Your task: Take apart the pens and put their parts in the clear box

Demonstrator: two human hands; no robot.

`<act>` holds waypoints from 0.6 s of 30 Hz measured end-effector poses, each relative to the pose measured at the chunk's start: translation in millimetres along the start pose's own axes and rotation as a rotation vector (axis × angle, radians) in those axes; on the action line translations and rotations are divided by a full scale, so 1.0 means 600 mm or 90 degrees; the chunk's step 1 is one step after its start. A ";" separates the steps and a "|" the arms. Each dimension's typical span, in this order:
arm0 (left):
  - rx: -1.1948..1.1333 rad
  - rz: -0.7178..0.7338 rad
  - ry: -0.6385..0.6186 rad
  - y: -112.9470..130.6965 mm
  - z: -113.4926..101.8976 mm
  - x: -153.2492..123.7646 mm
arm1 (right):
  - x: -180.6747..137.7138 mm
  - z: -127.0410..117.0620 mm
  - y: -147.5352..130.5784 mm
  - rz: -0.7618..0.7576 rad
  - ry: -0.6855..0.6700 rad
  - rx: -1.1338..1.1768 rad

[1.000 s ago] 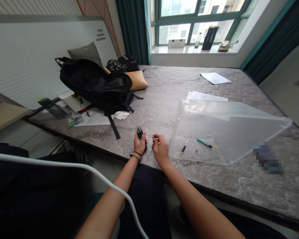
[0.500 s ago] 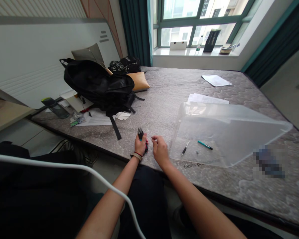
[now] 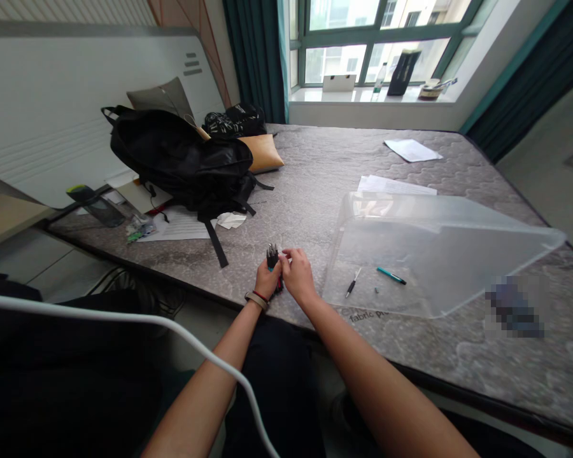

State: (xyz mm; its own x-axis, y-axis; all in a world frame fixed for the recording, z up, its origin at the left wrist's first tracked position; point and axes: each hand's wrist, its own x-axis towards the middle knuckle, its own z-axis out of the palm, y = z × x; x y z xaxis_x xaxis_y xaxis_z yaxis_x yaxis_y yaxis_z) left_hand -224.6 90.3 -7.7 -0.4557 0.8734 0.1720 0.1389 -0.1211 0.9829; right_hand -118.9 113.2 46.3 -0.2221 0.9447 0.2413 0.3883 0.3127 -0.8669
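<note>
My left hand (image 3: 266,281) is closed around a bundle of pens (image 3: 272,256), tips pointing up and away from me. Dark barrels show, with bits of teal and red lower down. Right beside it, my right hand (image 3: 297,272) has its thumb and fingers pinched together at the bundle's right side; what they hold is too small to make out. To the right, a black-and-white pen (image 3: 353,284), a teal pen (image 3: 391,275) and a small grey piece (image 3: 376,290) lie within the outline of a clear plastic bin (image 3: 458,254).
A black backpack (image 3: 176,159) lies open on the mattress (image 3: 305,184) at left, near a tan pouch (image 3: 265,152) and a bottle (image 3: 95,205). Papers (image 3: 413,150) lie beyond the bin. A blurred-out object (image 3: 514,307) is at right. A white cable (image 3: 172,323) crosses the foreground.
My right hand has moved left and slightly up, from apart to against the bundle of pens. The left hand keeps its hold. The view has shifted slightly.
</note>
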 end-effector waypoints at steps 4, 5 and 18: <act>-0.007 -0.030 -0.077 0.013 -0.001 -0.008 | 0.009 0.000 0.031 0.074 -0.026 0.041; -0.011 -0.038 -0.096 0.016 -0.001 -0.010 | 0.010 -0.002 0.037 0.074 -0.029 0.050; -0.216 -0.102 0.043 0.012 -0.002 -0.008 | 0.026 -0.022 0.014 0.037 0.115 0.055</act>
State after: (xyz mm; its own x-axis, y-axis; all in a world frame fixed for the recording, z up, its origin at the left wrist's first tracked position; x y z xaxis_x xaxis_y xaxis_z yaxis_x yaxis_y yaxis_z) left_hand -222.5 84.8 -1.6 -0.5069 0.8620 0.0064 -0.2330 -0.1442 0.9617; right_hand -107.3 131.8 48.8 -0.0347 0.9655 0.2581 0.3165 0.2555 -0.9135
